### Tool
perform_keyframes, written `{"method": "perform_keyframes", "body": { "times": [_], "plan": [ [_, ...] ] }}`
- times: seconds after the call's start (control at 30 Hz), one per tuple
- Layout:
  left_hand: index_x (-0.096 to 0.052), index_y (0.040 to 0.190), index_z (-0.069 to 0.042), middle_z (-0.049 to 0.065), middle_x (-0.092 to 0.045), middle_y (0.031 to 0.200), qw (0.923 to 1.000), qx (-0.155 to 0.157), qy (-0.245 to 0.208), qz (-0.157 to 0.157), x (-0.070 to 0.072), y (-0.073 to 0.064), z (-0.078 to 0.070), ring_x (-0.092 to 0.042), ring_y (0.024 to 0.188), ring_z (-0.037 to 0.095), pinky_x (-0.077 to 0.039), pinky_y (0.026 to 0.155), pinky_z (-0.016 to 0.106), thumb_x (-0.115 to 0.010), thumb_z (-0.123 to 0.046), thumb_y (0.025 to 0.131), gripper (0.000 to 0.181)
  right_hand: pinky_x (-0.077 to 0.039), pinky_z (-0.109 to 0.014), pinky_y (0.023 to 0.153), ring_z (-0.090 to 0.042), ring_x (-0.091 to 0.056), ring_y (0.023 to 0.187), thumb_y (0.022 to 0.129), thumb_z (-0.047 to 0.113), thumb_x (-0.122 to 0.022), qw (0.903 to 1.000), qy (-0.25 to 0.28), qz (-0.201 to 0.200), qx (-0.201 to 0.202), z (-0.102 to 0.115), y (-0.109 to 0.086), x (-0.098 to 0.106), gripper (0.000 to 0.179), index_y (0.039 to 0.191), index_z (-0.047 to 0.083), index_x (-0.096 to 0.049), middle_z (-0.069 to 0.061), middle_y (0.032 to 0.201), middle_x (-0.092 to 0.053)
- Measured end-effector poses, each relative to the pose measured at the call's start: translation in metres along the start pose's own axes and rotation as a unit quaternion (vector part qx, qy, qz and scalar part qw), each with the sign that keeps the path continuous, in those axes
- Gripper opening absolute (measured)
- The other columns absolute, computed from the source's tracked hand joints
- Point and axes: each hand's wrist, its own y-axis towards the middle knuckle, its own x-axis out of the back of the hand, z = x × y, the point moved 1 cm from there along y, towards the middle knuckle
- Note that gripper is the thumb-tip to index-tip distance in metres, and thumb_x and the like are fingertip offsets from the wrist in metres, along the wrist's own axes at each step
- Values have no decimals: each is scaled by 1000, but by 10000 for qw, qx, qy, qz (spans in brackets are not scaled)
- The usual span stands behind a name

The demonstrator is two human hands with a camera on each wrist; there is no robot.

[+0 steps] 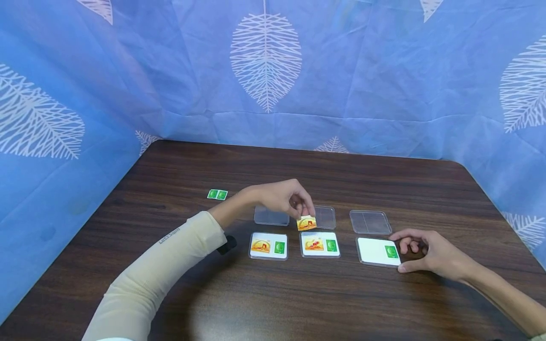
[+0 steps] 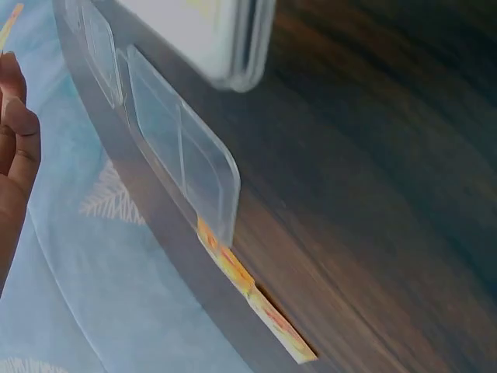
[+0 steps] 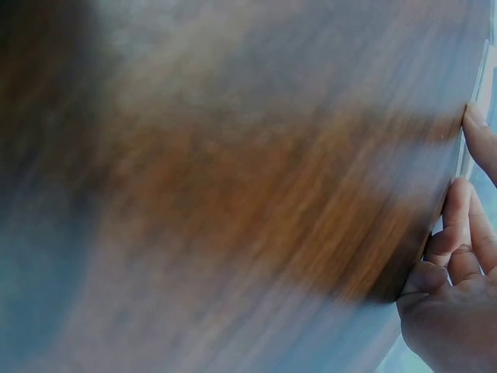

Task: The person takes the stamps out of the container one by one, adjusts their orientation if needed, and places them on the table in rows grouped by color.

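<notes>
My left hand [image 1: 277, 195] pinches an orange-yellow stamp [image 1: 306, 223] between thumb and fingers, over the edge of the middle clear lid [image 1: 326, 218]. That stamp [image 2: 9, 25] also shows at the upper left of the left wrist view. My right hand [image 1: 439, 255] holds the right-hand clear case [image 1: 371, 251], index finger at its far corner and thumb at its near corner. Inside that case, a green stamp [image 1: 391, 252] sits on the right of a white card. The middle case [image 1: 320, 236] and left case [image 1: 268, 235] each show one orange and one green stamp.
Clear lids lie behind the cases, including a left lid [image 1: 271, 217] and a right lid [image 1: 370, 222]. A pair of green stamps [image 1: 217, 194] lies at the back left. Orange stamps [image 2: 248, 286] on the table show beside a lid in the left wrist view.
</notes>
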Motion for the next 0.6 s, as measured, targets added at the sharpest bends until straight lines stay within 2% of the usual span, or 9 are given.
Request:
{"method": "perform_keyframes", "body": {
  "times": [0.23,0.6],
  "plan": [
    [-73,113,9,7,-68,88,9997,37,212,-108,9,-12,8,-61,79,10,-54,75,26,-62,15,92,25,-30,-29,60,-20,-39,73,77,0,-88,9999,35,-13,113,0,0,0,54,125,-4,-64,-3,83,-52],
    [-71,115,11,10,-71,96,9992,141,264,-248,22,-31,15,-60,80,11,-53,78,27,-59,14,94,24,-29,-29,61,-19,-39,73,77,2,-89,10000,-76,-33,55,0,0,1,55,125,-4,-63,-2,83,-51]
  ]
}}
